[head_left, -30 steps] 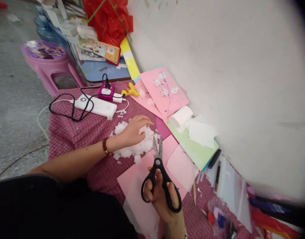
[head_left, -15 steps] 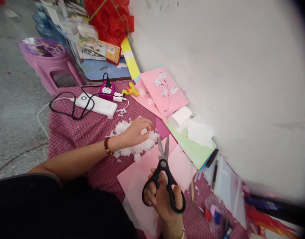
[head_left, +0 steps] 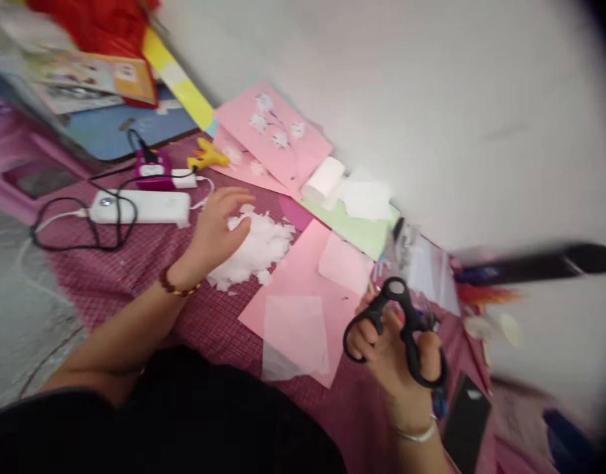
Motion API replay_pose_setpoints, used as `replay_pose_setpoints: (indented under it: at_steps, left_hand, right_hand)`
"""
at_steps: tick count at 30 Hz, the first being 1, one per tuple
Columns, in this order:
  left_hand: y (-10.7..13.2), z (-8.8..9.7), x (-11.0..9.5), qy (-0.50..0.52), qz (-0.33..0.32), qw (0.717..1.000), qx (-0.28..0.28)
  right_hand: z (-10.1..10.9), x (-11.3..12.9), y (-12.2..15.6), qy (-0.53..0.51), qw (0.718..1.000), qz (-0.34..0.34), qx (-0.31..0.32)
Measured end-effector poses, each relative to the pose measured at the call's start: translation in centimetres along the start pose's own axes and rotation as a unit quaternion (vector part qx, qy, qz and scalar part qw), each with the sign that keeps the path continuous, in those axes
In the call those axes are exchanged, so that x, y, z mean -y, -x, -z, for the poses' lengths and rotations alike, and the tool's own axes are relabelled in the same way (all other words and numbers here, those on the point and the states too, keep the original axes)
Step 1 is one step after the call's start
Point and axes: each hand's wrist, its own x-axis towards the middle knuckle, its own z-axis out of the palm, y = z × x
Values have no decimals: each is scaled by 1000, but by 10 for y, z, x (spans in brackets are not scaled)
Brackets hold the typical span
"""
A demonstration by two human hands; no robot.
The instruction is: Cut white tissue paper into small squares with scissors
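My right hand (head_left: pixel 396 359) grips a pair of black-handled scissors (head_left: pixel 406 316) by the finger loops, off to the right over the cloth. The blades are hard to make out in this blurred view. My left hand (head_left: pixel 217 227) has its fingers apart with nothing in them, at the left side of a heap of small white paper pieces (head_left: pixel 261 247). Right of the heap lies a pink sheet (head_left: pixel 288 296). On it rest a thin translucent white sheet (head_left: pixel 293 336) and a smaller pale pink square (head_left: pixel 346 262).
Pink cards with white blossoms (head_left: pixel 278 145) lean near the wall. A white roll (head_left: pixel 325 179) lies on green paper (head_left: pixel 355 230). A yellow glue gun (head_left: pixel 207 154), a purple adapter (head_left: pixel 153 172) and a white power bank (head_left: pixel 142 207) with cords stand at the left.
The view has swung right. My left hand has lifted off the paper pieces and its fingers have spread. My right hand has carried the scissors to the right, off the pink sheet.
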Motion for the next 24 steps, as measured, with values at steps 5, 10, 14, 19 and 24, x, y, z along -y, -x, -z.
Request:
replay_pose_setpoints:
  at_steps: [5, 10, 14, 19, 24]
  left_hand:
    - [35, -9, -55, 249, 159, 933, 204]
    - [60, -31, -102, 488, 217, 780, 327]
    - [77, -27, -105, 400, 158, 826, 365]
    - [106, -9, -71, 150, 30, 933, 327]
    - [127, 3, -55, 4, -64, 945, 322]
  right_hand:
    - [-6, -45, 25, -131, 991, -9, 20]
    - [-14, -74, 37, -206, 972, 3, 112]
    - [-9, -85, 55, -209, 975, 47, 56]
    - [14, -107, 87, -200, 972, 108, -60]
    - [28, -119, 103, -138, 975, 141, -100]
